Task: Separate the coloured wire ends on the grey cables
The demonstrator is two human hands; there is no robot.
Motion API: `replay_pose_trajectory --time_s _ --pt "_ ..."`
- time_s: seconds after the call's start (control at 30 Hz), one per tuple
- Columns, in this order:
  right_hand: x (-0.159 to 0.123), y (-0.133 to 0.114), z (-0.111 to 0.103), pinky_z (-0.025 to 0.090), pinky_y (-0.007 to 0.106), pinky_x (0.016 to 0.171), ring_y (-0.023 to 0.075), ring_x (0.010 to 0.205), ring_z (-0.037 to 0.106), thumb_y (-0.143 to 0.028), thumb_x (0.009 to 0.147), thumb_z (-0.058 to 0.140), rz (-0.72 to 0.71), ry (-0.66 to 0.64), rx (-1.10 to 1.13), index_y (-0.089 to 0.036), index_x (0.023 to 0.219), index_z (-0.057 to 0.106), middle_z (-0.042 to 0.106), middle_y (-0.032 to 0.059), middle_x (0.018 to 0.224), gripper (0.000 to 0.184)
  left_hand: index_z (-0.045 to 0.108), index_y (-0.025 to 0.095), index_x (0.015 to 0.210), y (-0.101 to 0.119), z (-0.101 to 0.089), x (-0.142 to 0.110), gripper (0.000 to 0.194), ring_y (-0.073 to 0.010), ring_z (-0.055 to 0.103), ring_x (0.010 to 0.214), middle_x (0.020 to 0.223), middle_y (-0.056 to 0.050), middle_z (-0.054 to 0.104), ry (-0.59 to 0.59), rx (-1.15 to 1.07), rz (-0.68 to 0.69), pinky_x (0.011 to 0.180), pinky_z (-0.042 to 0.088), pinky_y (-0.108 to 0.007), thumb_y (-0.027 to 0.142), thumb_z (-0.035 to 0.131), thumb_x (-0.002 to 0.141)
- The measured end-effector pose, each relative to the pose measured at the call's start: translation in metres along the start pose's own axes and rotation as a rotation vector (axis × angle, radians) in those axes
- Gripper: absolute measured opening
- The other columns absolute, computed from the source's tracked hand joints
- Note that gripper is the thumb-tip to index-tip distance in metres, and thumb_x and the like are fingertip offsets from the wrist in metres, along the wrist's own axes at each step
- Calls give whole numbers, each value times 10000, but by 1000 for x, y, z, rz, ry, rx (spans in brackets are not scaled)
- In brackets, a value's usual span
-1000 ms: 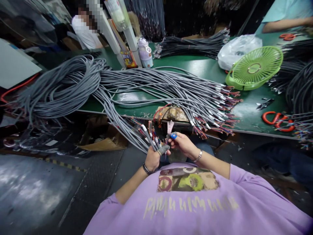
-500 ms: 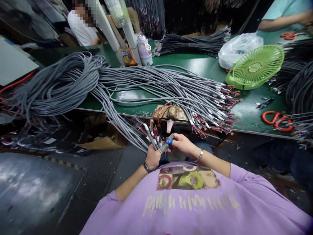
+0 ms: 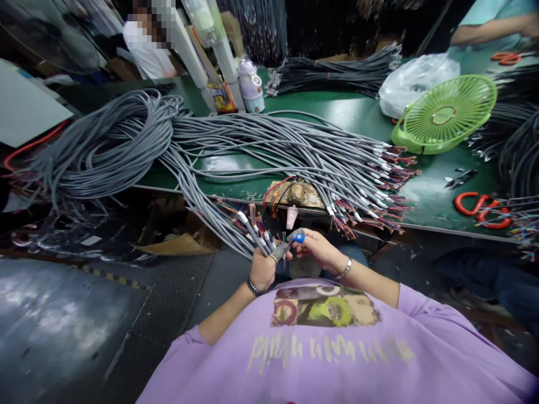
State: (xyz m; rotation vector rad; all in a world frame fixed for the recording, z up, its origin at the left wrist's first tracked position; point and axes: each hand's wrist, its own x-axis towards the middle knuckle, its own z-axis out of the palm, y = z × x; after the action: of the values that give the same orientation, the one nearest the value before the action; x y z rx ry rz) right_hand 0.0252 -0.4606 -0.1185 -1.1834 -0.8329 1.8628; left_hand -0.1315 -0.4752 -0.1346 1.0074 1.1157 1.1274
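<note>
My left hand [image 3: 263,270] is closed around several grey cables [image 3: 219,224] hanging off the table edge. Their white-banded ends fan out above the fist, with stripped coloured wires [image 3: 252,216] sticking up. Grey wrapping covers the left thumb, which points toward my right hand [image 3: 316,247]. That hand is closed in a pinch just beside the thumb, with grey wrapping and a blue band on its fingers. Thin wire ends show near the pinch, but what lies between the fingertips is too small to make out. Right behind the hands, a pale pink cone-shaped tip [image 3: 292,216] projects from a brownish block-like device [image 3: 300,193] at the table edge.
A large pile of grey cables [image 3: 261,137] spreads over the green table [image 3: 349,112], coiled at the left. To the right are a green fan [image 3: 446,115], a plastic bag [image 3: 415,84], orange-handled scissors [image 3: 482,210] and dark cutters [image 3: 461,178]. A bottle [image 3: 251,87] stands behind. Other people sit across.
The cable ends in my left hand have tilted left and spread a little. My right hand has shifted slightly right, still pinching. The camera view has moved slightly.
</note>
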Motion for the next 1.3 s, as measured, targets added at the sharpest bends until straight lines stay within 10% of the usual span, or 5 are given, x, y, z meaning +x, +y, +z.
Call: replay_pose_trajectory --time_s 1.03,1.3 --pt "1 3 6 337 214 506 98 496 512 -498 715 691 -155 -63 -170 -156 760 546 599 -11 522 374 686 150 573 -1 0 -3 250 -191 660 672 601 -52 684 -67 73 -12 610 506 -266 329 720 743" --pt "2 10 12 347 211 493 93 500 499 -487 713 688 -133 25 -106 -164 775 538 604 -13 562 361 712 151 618 -8 0 -4 214 -189 661 625 576 -39 679 81 -14 4 579 512 -264 339 738 716"
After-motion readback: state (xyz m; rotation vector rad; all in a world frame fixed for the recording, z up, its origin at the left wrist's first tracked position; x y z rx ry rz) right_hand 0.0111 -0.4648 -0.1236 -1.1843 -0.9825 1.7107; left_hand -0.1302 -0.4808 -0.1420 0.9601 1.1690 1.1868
